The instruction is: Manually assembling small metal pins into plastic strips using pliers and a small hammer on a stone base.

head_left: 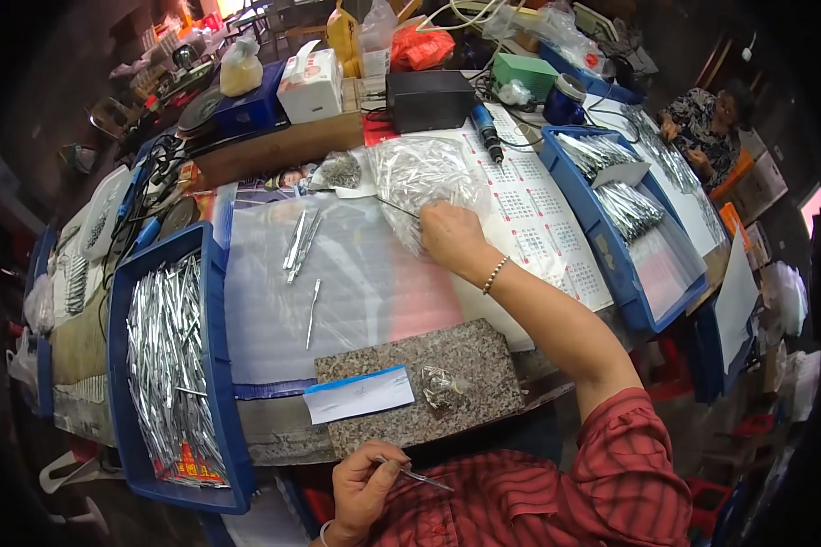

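Observation:
My right hand (449,237) reaches forward to a clear plastic bag (424,173) full of silver metal pieces. Its fingers pinch a thin metal rod (398,208) at the bag's near edge. My left hand (365,488) sits close to my body below the table edge, thumb and fingers shut on another thin metal pin (424,478) that points right. A few loose rods (299,242) and a single one (312,310) lie on the clear plastic sheet (274,337) between the two hands.
A blue tray (214,365) of several silver rods stands at the left. A granite slab (483,365) carries a white-and-blue card (360,394) and a small bag of parts (442,387). Another blue tray (611,264) sits right; a black box (429,98) is behind. A person (707,123) works at the far right.

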Motion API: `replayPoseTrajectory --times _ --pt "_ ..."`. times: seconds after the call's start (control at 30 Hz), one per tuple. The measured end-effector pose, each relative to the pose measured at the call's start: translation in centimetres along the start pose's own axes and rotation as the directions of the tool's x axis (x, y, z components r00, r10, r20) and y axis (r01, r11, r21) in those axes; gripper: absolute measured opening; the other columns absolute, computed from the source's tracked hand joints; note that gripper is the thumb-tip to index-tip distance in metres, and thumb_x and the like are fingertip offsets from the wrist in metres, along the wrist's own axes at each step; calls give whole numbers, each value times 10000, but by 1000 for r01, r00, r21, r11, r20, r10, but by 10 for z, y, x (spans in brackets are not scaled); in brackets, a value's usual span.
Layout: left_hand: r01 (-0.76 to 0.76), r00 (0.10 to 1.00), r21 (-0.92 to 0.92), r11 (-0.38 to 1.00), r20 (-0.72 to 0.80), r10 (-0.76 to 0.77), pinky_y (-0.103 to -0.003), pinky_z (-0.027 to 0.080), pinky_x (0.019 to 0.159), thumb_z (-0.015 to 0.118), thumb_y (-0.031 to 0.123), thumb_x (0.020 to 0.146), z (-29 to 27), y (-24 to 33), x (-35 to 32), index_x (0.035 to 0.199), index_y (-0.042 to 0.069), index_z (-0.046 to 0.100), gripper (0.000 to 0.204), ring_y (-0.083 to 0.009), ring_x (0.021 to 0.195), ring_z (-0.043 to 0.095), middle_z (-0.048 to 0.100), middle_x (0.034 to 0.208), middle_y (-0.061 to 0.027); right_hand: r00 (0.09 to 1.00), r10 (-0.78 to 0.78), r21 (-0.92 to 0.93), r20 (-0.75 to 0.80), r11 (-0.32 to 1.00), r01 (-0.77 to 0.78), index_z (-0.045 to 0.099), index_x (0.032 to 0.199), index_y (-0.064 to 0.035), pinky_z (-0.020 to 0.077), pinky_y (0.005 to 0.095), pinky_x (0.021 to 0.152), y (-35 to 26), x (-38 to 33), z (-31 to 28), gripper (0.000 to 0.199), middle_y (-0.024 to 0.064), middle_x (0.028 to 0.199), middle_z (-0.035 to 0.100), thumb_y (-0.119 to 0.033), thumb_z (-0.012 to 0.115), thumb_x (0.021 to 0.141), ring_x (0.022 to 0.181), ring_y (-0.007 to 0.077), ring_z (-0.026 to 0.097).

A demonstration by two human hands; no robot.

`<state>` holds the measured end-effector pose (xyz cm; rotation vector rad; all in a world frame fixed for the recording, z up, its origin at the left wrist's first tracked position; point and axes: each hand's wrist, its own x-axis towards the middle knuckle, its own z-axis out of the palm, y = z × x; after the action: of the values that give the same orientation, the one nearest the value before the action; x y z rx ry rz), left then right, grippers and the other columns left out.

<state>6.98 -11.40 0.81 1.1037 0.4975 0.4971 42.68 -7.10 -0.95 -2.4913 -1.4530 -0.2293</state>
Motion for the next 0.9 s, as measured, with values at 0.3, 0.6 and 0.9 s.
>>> replayPoseTrajectory --times 0.3,0.6,0.9 --pt "11 998 -40 999 54 -9 -228 431 738 579 41 903 -7 -4 -1 966 -37 621 109 -114 814 556 611 905 -93 1000 26 32 16 999 -26 610 723 13 489 478 646 26 -12 -23 169 211 734 619 -127 538 785 698 391 615" --pt "-19 1000 -42 999 24 20 -203 452 702 570 38 915 -3 5 6 1013 -38 624 135 -83 775 564 623 914 -74 997 37 471 72 880 -67 591 819 -1 472 398 619 -4 -89 -111 131 184 754 593 -131 599 808 694 335 601" --pt "-47 999 97 994 -22 50 -215 491 713 570 20 916 17 12 18 1127 -38 606 222 -85 787 584 609 935 -54 909 -318 859 270 507 -78 599 874 -9 476 333 626 -56 -197 -134 120 118 790 589 -89 651 800 706 268 607"
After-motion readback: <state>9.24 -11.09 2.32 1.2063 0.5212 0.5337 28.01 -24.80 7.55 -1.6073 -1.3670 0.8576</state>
